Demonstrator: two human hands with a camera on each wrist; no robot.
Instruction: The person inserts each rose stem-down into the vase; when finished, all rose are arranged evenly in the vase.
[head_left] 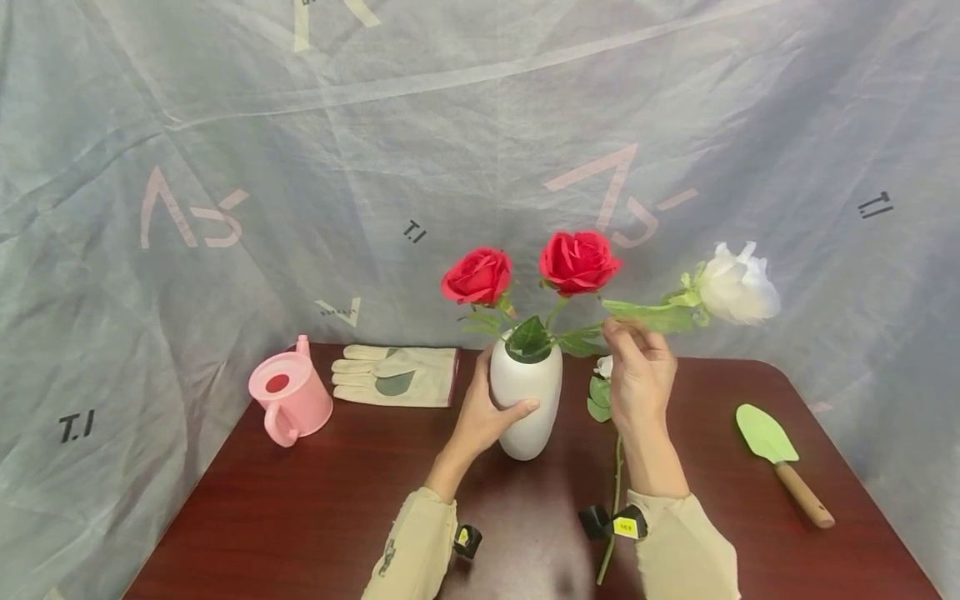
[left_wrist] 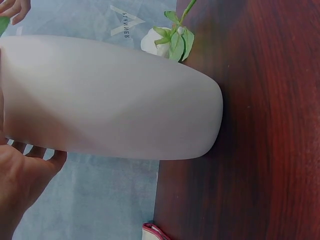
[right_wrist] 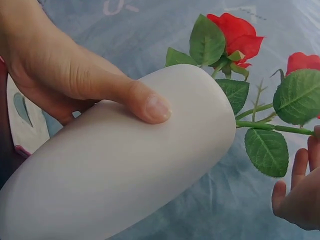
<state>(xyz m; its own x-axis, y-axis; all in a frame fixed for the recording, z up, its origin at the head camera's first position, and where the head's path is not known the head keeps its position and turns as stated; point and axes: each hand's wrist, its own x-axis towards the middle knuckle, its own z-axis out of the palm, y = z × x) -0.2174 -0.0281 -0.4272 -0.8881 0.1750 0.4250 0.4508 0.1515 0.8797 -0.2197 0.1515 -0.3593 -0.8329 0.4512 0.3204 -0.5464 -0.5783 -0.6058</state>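
I'd take the vase as the clock's centre: a loose white rose [head_left: 598,398] lies closest, its stem trailing toward 5 o'clock on the counter [head_left: 337,492], so the right sleeve [head_left: 686,546] is best kept from catching it. The trowel [head_left: 782,468] sits wide at 4. The vase [head_left: 528,392] is upright at mid-counter, the left hand [head_left: 483,411] wrapped round its 9 o'clock side; firm but light would brace it well. At 2 o'clock the right hand [head_left: 642,371] pinches the held white rose [head_left: 738,285], whose stem leans sharply and seems to enter the mouth. Better, I judge, to raise its bloom toward 12 and ease the leaves past the rim, sparing the red roses [head_left: 579,262] beyond, at 11 and 1
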